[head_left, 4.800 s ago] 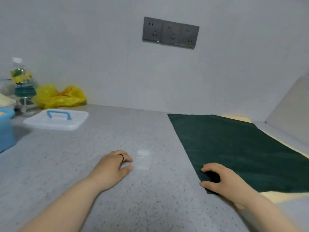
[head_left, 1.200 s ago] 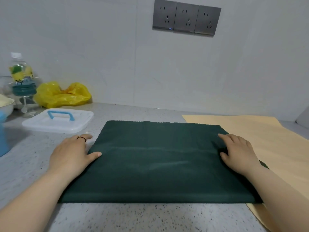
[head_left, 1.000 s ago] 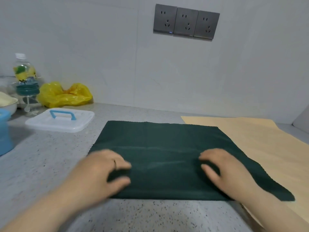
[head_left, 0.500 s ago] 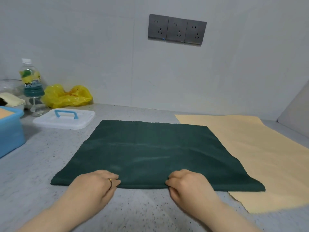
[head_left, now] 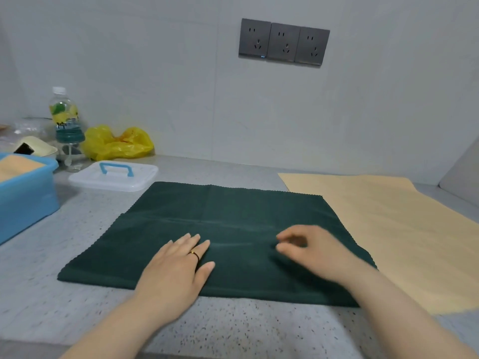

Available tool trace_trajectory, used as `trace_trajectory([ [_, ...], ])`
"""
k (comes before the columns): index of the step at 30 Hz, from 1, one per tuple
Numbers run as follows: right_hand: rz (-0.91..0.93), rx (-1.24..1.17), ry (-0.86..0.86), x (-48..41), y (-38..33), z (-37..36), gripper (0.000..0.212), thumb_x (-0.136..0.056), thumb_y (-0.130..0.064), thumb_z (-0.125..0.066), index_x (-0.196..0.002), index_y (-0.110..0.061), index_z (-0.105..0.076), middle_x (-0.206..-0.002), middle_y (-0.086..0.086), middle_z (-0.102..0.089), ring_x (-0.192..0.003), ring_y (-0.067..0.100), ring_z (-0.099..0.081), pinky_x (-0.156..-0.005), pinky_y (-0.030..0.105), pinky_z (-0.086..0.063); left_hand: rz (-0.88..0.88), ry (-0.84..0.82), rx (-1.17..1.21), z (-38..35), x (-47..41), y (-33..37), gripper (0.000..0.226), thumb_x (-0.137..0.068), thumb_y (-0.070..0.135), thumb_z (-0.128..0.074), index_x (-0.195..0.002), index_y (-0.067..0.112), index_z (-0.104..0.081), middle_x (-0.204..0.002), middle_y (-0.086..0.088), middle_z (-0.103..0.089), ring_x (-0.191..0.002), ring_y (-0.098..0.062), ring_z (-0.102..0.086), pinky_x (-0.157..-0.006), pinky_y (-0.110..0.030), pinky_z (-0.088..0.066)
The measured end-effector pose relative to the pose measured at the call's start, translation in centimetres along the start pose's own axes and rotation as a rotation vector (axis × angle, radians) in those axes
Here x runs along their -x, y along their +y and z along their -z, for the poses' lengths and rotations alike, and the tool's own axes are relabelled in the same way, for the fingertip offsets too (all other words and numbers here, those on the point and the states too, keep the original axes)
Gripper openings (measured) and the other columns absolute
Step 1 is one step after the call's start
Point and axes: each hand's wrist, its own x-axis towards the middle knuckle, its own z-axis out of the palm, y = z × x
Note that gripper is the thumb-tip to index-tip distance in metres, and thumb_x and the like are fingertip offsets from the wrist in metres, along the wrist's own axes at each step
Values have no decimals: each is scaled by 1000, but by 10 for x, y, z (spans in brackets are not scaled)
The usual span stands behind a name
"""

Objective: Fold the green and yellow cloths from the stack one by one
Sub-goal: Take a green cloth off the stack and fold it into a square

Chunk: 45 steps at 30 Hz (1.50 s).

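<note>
A dark green cloth (head_left: 233,216) lies spread flat on the speckled grey counter (head_left: 77,255) in the middle of the view. My left hand (head_left: 178,268) rests palm down on its near part, fingers straight, a ring on one finger. My right hand (head_left: 313,252) hovers over or touches the cloth's right half, blurred, with fingers loosely curled and nothing plainly held. A pale yellow cloth (head_left: 401,229) lies flat to the right, its left edge under or beside the green one.
A blue bin (head_left: 26,193) holding orange-yellow cloth stands at the left edge. Behind it are a white lid with a blue handle (head_left: 114,174), a drink bottle (head_left: 64,117) and a yellow plastic bag (head_left: 119,143). The wall with sockets (head_left: 283,42) rises behind.
Half a second ago both hands pinched the green cloth's near edge. Now they have let go and moved forward onto the cloth, the left one lying flat.
</note>
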Motion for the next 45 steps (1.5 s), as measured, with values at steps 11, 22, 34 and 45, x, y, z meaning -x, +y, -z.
trace_trajectory([
  [11,-239,311,-97,-58,63,30,24,-87,-26,-57,-111,-23,-56,-114,-7,-58,-114,14,-50,-106,30,-27,41,-109,-11,-10,-3,-2,53,-97,47,-14,-147,32,-3,-155,10,5,-142,-6,9,-113,-26,8],
  [22,-336,431,3,-52,87,61,26,-85,-28,-58,-61,-26,-48,-68,-14,-53,-70,8,-48,-79,25,-26,63,-98,-1,-10,-4,-2,53,-97,47,-15,-147,33,-4,-155,11,4,-142,-4,9,-113,-26,8],
  [34,-306,324,59,-54,103,40,29,-86,-13,-56,-60,-20,-45,-66,-8,-50,-69,16,-47,-58,25,-34,184,33,1,-5,-1,0,45,-98,39,-16,-143,37,-21,-153,15,-12,-141,-3,-3,-114,-25,0],
  [45,-320,420,80,-52,99,35,30,-87,-13,-50,-62,-22,-38,-78,-1,-51,-82,21,-48,-68,27,-36,355,-126,-48,11,6,-48,50,-98,41,-11,-146,31,-4,-156,6,3,-143,-11,6,-115,-29,1],
])
